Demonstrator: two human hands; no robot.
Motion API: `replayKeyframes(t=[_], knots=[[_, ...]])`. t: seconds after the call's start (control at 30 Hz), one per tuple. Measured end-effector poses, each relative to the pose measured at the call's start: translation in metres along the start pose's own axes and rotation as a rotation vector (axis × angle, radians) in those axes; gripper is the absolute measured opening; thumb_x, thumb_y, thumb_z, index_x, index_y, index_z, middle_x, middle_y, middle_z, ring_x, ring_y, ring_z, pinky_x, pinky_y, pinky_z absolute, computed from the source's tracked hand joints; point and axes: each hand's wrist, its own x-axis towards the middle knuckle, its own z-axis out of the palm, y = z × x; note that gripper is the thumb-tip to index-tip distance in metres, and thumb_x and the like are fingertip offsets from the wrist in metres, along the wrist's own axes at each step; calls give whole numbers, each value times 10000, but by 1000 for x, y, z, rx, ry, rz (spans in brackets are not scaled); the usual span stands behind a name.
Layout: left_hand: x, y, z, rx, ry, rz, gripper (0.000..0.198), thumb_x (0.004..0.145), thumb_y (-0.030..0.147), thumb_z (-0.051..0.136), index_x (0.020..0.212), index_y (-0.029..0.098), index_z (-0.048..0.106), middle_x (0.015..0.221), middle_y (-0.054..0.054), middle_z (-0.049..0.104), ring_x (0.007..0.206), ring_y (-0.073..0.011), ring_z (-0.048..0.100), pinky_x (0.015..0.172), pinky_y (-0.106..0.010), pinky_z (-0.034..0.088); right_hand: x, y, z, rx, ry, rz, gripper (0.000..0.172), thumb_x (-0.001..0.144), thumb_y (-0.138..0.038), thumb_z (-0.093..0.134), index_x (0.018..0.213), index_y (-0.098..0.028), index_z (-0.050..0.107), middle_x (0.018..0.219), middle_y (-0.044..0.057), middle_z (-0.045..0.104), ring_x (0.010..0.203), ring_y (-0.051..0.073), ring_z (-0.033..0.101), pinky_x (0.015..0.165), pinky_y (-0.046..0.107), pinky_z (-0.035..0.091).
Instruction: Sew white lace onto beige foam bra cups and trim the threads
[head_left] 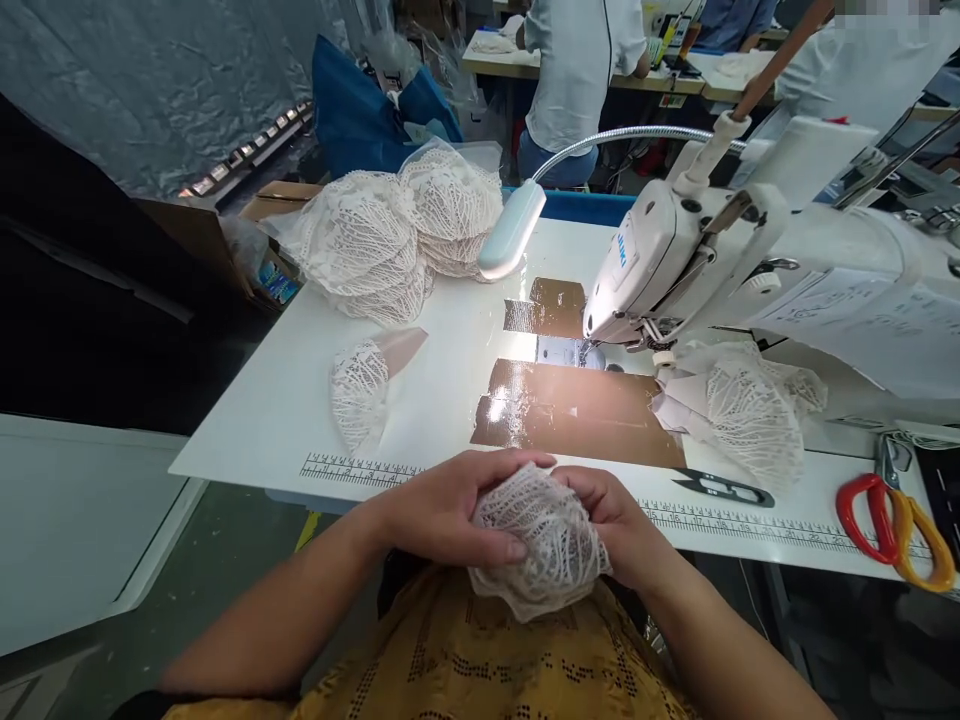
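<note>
Lace piece (544, 540) on the near side of the sewing machine (645, 255), held off the surface (450, 370). Left hand (454, 510) partly curled round it, thumb across the lace; right hand (619, 520) closed on its right edge, some fingertips hidden. Left of machine: lace stack (364, 245), single lace cup (358, 390). Near side, rightward: dark snips (697, 481), red-and-orange scissors (889, 525).
</note>
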Motion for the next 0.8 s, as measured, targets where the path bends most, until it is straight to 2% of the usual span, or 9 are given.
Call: replayKeyframes(t=[0.1, 0.2, 0.27, 0.33, 0.37, 0.43, 0.5, 0.63, 0.8], knots=[[-1, -7, 0, -196, -50, -79, 359, 824, 350, 610, 1112, 136, 616, 945, -80, 652, 846, -223, 620, 752, -318, 523, -1, 1, -4, -63, 274, -92, 281, 676, -291, 794, 799, -219, 551, 698, -47, 532, 587, 93, 474, 521, 185, 401], [-3, -15, 3, -303, 6, -105, 339, 818, 342, 619, 1087, 135, 621, 930, -75, 658, 889, -242, 623, 774, -330, 517, 0, 4, -10, -173, 441, -208, 308, 723, -296, 758, 938, -256, 542, 677, -63, 493, 570, 92, 454, 513, 177, 391], [-3, -18, 5, -344, 39, -94, 353, 814, 331, 631, 1109, 138, 609, 930, -72, 658, 891, -236, 624, 767, -319, 514, 1, 4, -15, -248, 434, -240, 275, 789, -351, 692, 1012, -254, 563, 692, -42, 521, 607, 113, 495, 545, 200, 415], [-2, -18, 6, -358, 83, -86, 345, 816, 312, 638, 1112, 138, 601, 933, -69, 655, 885, -223, 624, 762, -309, 510, 2, 3, -20, -303, 384, -233, 219, 868, -434, 574, 923, -226, 612, 717, -9, 558, 652, 134, 529, 583, 228, 431], [-1, -18, 6, -348, 114, -87, 334, 813, 301, 646, 1101, 137, 600, 933, -67, 651, 877, -215, 622, 755, -302, 507, 2, 2, -22, -321, 357, -225, 280, 894, -468, 518, 846, -213, 624, 729, 4, 573, 668, 141, 538, 599, 239, 435], [0, -18, 6, -317, 186, -108, 291, 794, 278, 674, 1036, 131, 609, 904, -57, 643, 833, -193, 616, 716, -275, 500, 1, -1, -25, -350, 328, -216, 351, 895, -492, 504, 746, -198, 624, 723, 9, 584, 662, 144, 533, 608, 249, 429], [1, -19, 6, -350, 274, -120, 242, 766, 265, 699, 949, 132, 612, 829, -33, 630, 738, -153, 598, 652, -239, 483, -1, -3, -25, -369, 354, -231, 289, 849, -455, 596, 726, -196, 630, 697, -2, 578, 639, 136, 516, 595, 246, 415], [6, -22, 12, -718, 498, -66, 230, 737, 263, 657, 940, 176, 593, 796, -9, 624, 702, -135, 595, 671, -251, 501, -1, -6, -21, -343, 485, -346, 194, 823, -354, 656, 699, -205, 646, 667, -16, 576, 618, 125, 509, 593, 244, 414], [22, -17, 39, -960, 353, -58, 361, 795, 337, 594, 1111, 162, 590, 991, -90, 657, 934, -232, 626, 843, -370, 507, 10, -6, -11, -418, 453, -465, 118, 804, -267, 678, 698, -223, 708, 696, -9, 626, 680, 141, 549, 679, 270, 437]])
